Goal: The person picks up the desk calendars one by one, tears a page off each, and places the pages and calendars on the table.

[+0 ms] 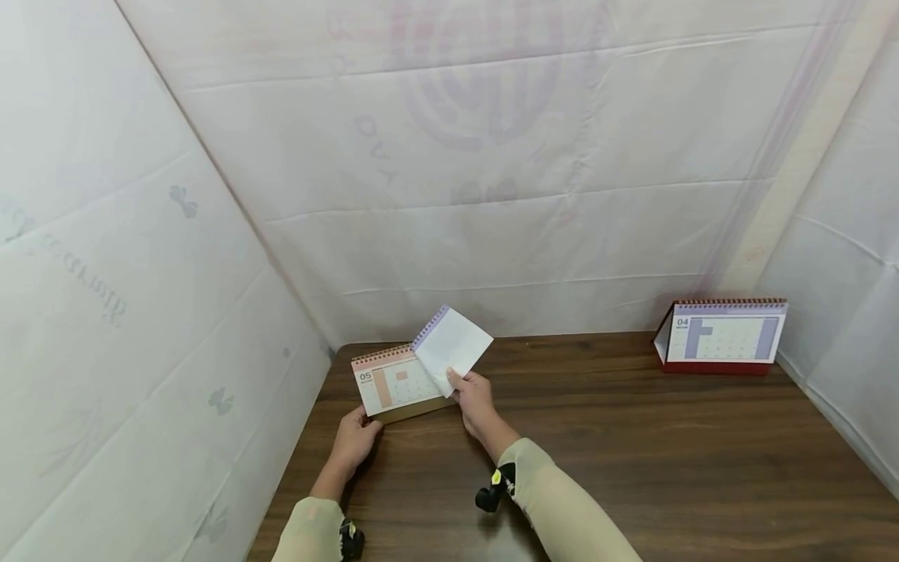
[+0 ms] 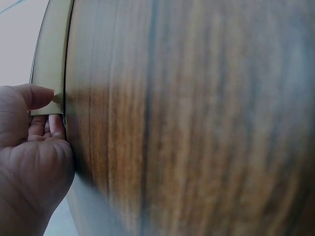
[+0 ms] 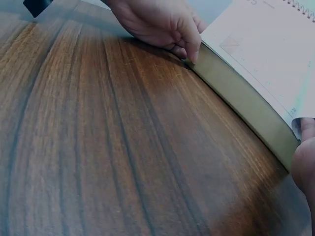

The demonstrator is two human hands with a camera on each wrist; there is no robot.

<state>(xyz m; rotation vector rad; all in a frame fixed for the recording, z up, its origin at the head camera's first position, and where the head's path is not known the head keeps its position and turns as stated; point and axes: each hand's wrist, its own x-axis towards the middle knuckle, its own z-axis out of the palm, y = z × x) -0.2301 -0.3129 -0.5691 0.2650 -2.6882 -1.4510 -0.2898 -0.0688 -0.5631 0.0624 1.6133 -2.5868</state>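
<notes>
A desk calendar [image 1: 402, 382] with a gold base and a coil along its top shows a page marked 05 at the back left of the table. My left hand [image 1: 356, 437] pinches the base's lower left corner, thumb in front and fingers behind, as the left wrist view shows on the gold base [image 2: 51, 59]. With thumb and fingers, my right hand [image 1: 479, 402] grips the lower edge of a lifted calendar page [image 1: 453, 347]. That page is twisted up to the right, its white face and a purple strip by the coil showing.
Another desk calendar [image 1: 726, 332], purple and white on a dark red base, stands at the back right, reading 04. The brown wooden table [image 1: 632, 445] meets white sheeting [image 1: 492, 257] behind and at both sides. Each wrist wears a small black camera [image 1: 495, 488].
</notes>
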